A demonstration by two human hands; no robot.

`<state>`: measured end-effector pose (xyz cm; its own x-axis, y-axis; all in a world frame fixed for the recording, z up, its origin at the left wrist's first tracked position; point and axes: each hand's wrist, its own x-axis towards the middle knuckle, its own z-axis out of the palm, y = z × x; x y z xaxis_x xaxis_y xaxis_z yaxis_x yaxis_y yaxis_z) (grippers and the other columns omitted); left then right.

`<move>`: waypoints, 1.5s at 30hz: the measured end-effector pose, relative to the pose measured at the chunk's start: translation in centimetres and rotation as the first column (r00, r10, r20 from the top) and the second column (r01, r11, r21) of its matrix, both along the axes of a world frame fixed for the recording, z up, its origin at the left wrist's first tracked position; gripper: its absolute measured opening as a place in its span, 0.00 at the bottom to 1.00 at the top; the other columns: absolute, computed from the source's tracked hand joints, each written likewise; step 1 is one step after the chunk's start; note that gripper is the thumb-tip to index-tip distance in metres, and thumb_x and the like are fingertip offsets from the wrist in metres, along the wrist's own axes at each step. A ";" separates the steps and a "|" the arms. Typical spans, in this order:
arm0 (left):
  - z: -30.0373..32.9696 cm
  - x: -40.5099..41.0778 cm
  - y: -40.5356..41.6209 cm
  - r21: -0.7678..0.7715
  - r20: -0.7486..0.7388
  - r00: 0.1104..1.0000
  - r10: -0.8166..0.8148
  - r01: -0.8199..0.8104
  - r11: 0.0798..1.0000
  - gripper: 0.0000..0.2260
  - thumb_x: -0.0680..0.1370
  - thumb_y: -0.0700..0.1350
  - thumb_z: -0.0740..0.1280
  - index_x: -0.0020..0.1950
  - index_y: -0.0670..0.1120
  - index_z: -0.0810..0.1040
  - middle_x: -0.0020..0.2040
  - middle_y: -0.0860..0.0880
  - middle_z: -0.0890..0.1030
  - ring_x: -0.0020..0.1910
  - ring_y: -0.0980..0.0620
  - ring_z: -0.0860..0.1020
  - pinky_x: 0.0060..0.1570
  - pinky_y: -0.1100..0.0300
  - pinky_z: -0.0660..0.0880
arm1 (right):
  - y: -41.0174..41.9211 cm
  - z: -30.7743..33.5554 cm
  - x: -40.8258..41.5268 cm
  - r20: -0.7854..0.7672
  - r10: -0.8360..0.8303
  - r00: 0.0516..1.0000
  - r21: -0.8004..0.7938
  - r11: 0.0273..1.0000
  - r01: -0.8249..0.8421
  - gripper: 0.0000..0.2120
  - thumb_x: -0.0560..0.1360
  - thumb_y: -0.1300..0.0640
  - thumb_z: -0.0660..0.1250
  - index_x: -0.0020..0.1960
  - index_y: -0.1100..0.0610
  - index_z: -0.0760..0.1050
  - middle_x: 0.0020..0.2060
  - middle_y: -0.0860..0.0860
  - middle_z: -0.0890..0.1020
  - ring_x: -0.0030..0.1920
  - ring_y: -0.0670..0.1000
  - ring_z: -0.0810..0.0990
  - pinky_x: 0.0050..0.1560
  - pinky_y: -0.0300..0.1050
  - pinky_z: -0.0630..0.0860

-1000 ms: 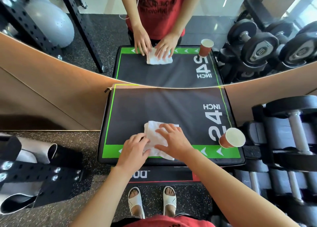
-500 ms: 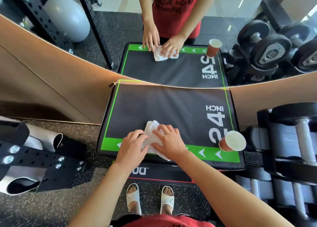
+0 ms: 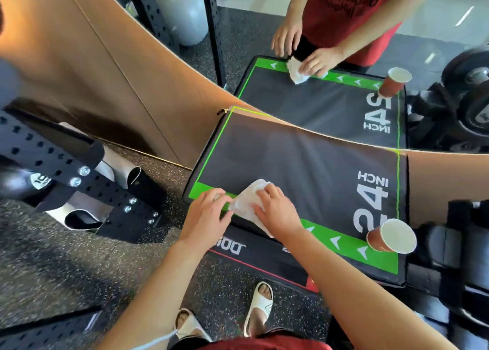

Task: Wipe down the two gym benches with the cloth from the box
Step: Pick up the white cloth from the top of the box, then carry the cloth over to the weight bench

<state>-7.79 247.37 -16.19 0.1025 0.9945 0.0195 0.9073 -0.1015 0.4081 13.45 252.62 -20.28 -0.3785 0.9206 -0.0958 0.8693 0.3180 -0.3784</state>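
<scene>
Since a second ago: cloth [image 3: 251,201] bunched tighter and drawn toward the near-left corner of the bench [image 3: 304,164].
Left hand [image 3: 205,218]: fingers curled at the cloth's left edge; whether it is pinched cannot be told.
Right hand [image 3: 277,210]: fingers spread, pressed flat on the cloth.
Cup [image 3: 391,235]: standing at the near-right corner.
Step judged: first wiping, barely begun. Next move: cloth to be swept rightward, the cup avoided.
</scene>
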 end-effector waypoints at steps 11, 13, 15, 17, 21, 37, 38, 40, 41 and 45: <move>1.4 -10.1 -8.1 0.042 0.036 0.982 0.187 -0.189 0.981 0.12 0.79 0.45 0.73 0.62 0.46 0.82 0.65 0.49 0.78 0.63 0.44 0.76 0.61 0.46 0.76 | -4.4 2.7 -11.9 -0.108 0.219 0.970 0.099 0.973 -0.209 0.16 0.82 0.50 0.67 0.63 0.61 0.77 0.59 0.59 0.75 0.59 0.63 0.75 0.51 0.59 0.76; 1.7 -12.5 -10.4 0.049 0.044 0.970 0.238 -0.240 0.970 0.12 0.80 0.46 0.73 0.62 0.46 0.82 0.66 0.50 0.77 0.64 0.45 0.76 0.61 0.46 0.76 | -6.2 3.0 -14.4 -0.107 0.276 0.955 0.118 0.957 -0.264 0.16 0.82 0.51 0.68 0.62 0.63 0.77 0.57 0.60 0.76 0.57 0.64 0.76 0.50 0.59 0.77; 1.9 -15.0 -12.9 0.064 0.060 0.954 0.293 -0.297 0.953 0.13 0.80 0.47 0.73 0.64 0.46 0.82 0.66 0.49 0.77 0.64 0.46 0.76 0.62 0.47 0.76 | -7.9 3.3 -17.0 -0.084 0.332 0.939 0.137 0.938 -0.320 0.16 0.82 0.52 0.68 0.62 0.63 0.77 0.58 0.60 0.76 0.57 0.64 0.76 0.51 0.59 0.78; 2.1 -17.4 -15.5 0.083 0.070 0.939 0.336 -0.341 0.936 0.14 0.80 0.47 0.74 0.64 0.45 0.82 0.66 0.49 0.78 0.63 0.46 0.76 0.61 0.48 0.77 | -9.6 3.7 -19.9 -0.068 0.370 0.927 0.143 0.923 -0.358 0.16 0.81 0.52 0.68 0.62 0.63 0.77 0.60 0.60 0.76 0.58 0.64 0.76 0.53 0.58 0.78; 2.5 -21.9 -20.8 0.087 0.082 0.910 0.407 -0.413 0.906 0.15 0.79 0.50 0.74 0.63 0.47 0.81 0.65 0.51 0.77 0.63 0.47 0.76 0.60 0.48 0.77 | -13.4 4.6 -26.0 -0.073 0.458 0.886 0.148 0.884 -0.444 0.16 0.81 0.53 0.67 0.63 0.62 0.77 0.60 0.59 0.75 0.60 0.63 0.75 0.55 0.59 0.78; 4.8 -34.3 -41.5 0.095 0.122 0.663 0.738 -0.748 0.657 0.13 0.81 0.48 0.71 0.64 0.47 0.80 0.56 0.50 0.85 0.55 0.47 0.82 0.58 0.47 0.78 | -29.4 8.4 -45.5 -0.149 0.802 0.578 0.099 0.594 -0.798 0.29 0.78 0.41 0.71 0.69 0.60 0.75 0.62 0.55 0.74 0.62 0.57 0.75 0.62 0.53 0.77; 4.8 -34.5 -42.7 0.093 0.143 0.634 0.760 -0.773 0.628 0.13 0.81 0.47 0.72 0.64 0.47 0.81 0.56 0.49 0.85 0.55 0.46 0.82 0.58 0.47 0.77 | -30.2 8.4 -46.3 -0.142 0.823 0.551 0.109 0.566 -0.817 0.28 0.77 0.42 0.72 0.69 0.60 0.75 0.62 0.55 0.74 0.62 0.57 0.75 0.63 0.53 0.77; 4.6 -34.9 -45.0 0.096 0.165 0.573 0.803 -0.819 0.565 0.12 0.81 0.47 0.72 0.64 0.47 0.81 0.54 0.50 0.85 0.53 0.45 0.82 0.59 0.48 0.76 | -31.8 8.2 -48.1 -0.123 0.867 0.483 0.140 0.497 -0.856 0.25 0.78 0.46 0.72 0.68 0.60 0.76 0.61 0.55 0.75 0.61 0.57 0.76 0.63 0.53 0.77; 4.5 -35.0 -46.1 0.092 0.160 0.541 0.825 -0.841 0.534 0.12 0.81 0.48 0.71 0.64 0.47 0.81 0.54 0.50 0.85 0.53 0.46 0.81 0.59 0.48 0.75 | -32.7 8.0 -49.1 -0.097 0.894 0.438 0.162 0.448 -0.879 0.23 0.78 0.47 0.72 0.67 0.60 0.76 0.60 0.54 0.75 0.61 0.56 0.76 0.63 0.52 0.77; 4.0 -35.6 -51.1 0.090 0.183 0.396 0.900 -0.918 0.386 0.16 0.80 0.48 0.73 0.67 0.47 0.80 0.57 0.49 0.85 0.55 0.44 0.81 0.60 0.45 0.76 | -36.3 7.6 -52.6 -0.124 0.942 0.311 0.193 0.330 -0.924 0.20 0.77 0.49 0.72 0.65 0.57 0.76 0.58 0.51 0.73 0.59 0.54 0.77 0.57 0.50 0.80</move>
<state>-43.43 196.22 -12.17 -0.8723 0.4720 0.1276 0.4568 0.6938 0.5568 -39.19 216.30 -12.67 -0.9896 -0.0582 0.1313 -0.1082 0.9034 -0.4149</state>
